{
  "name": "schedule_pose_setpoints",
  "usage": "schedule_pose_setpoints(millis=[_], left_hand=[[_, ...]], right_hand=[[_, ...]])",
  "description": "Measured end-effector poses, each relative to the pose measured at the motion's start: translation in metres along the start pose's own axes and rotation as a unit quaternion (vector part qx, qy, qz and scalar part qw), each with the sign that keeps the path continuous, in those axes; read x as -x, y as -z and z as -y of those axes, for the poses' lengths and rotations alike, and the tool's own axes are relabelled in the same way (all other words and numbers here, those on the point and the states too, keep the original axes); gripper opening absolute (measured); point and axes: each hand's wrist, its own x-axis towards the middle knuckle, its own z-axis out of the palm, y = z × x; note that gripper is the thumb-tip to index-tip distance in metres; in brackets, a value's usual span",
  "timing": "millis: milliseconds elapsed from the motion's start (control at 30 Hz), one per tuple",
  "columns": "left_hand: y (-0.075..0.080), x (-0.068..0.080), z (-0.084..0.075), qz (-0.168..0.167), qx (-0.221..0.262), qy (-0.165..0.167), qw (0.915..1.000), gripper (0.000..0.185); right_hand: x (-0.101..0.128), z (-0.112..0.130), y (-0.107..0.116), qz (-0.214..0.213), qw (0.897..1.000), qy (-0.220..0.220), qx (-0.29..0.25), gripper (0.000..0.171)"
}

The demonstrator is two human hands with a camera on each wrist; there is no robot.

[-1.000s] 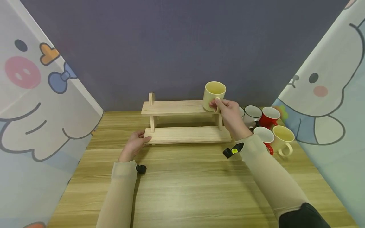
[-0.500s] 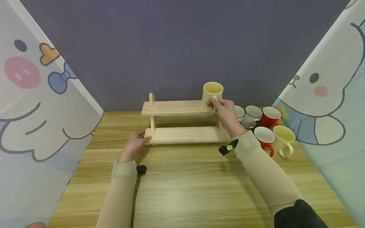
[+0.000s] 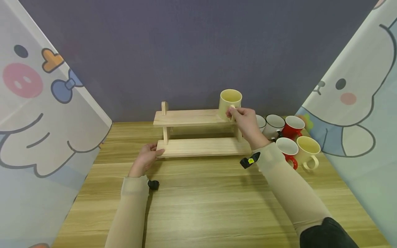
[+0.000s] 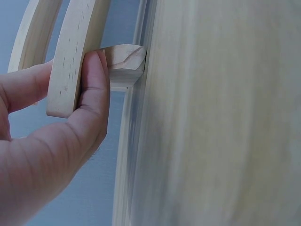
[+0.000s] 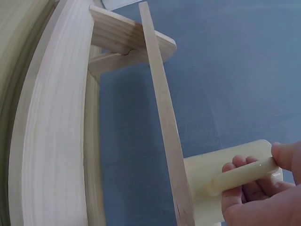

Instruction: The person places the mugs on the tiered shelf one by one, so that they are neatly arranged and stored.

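A two-tier wooden shelf (image 3: 201, 147) stands at the back of the table. My left hand (image 3: 145, 159) pinches the left end of its lower board, and the left wrist view shows the board (image 4: 66, 80) between thumb and fingers. At the right end of the upper tier is an upright pale yellow mug (image 3: 230, 100). My right hand (image 3: 246, 125) holds that mug by its handle (image 5: 244, 176), fingers through the loop and thumb on top. The mug's base appears to meet the upper board (image 5: 164, 113).
Right of the shelf stand several mugs: white ones with black rims (image 3: 274, 124), a red one (image 3: 293, 127), a white one with a red handle (image 3: 287, 147) and another yellow one (image 3: 308, 151). A grey wall (image 3: 198, 51) rises behind, with cartoon panels (image 3: 356, 137) at both sides.
The right hand and yellow mug have shifted slightly left along the upper tier, mostly in the first half second. My left hand stays on the lower board.
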Motion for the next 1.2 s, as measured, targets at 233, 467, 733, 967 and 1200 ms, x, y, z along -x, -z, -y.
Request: schedule_pose_setpoints(millis=[233,467,733,967,1200], left_hand=[[0.0,0.002,-0.002,0.003,-0.004,0.004,1.0,0.067],[-0.001,0.003,-0.002,0.003,-0.002,0.002,1.0,0.066],[-0.001,0.004,-0.001,0.004,-0.004,-0.002,1.0,0.066],[0.0,0.004,0.0,-0.004,-0.006,0.0,1.0,0.066],[0.0,0.005,-0.002,0.002,-0.009,0.006,0.9999,0.068]], right_hand=[[0.009,-0.002,0.02,-0.02,0.994,-0.003,0.103,0.054],[0.029,-0.001,0.052,-0.007,0.992,-0.001,0.127,0.053],[0.059,-0.007,0.086,-0.052,0.985,0.029,0.16,0.049],[0.085,-0.014,0.114,-0.083,0.983,0.051,0.154,0.036],[0.106,-0.028,0.146,-0.098,0.983,0.029,0.15,0.04]])
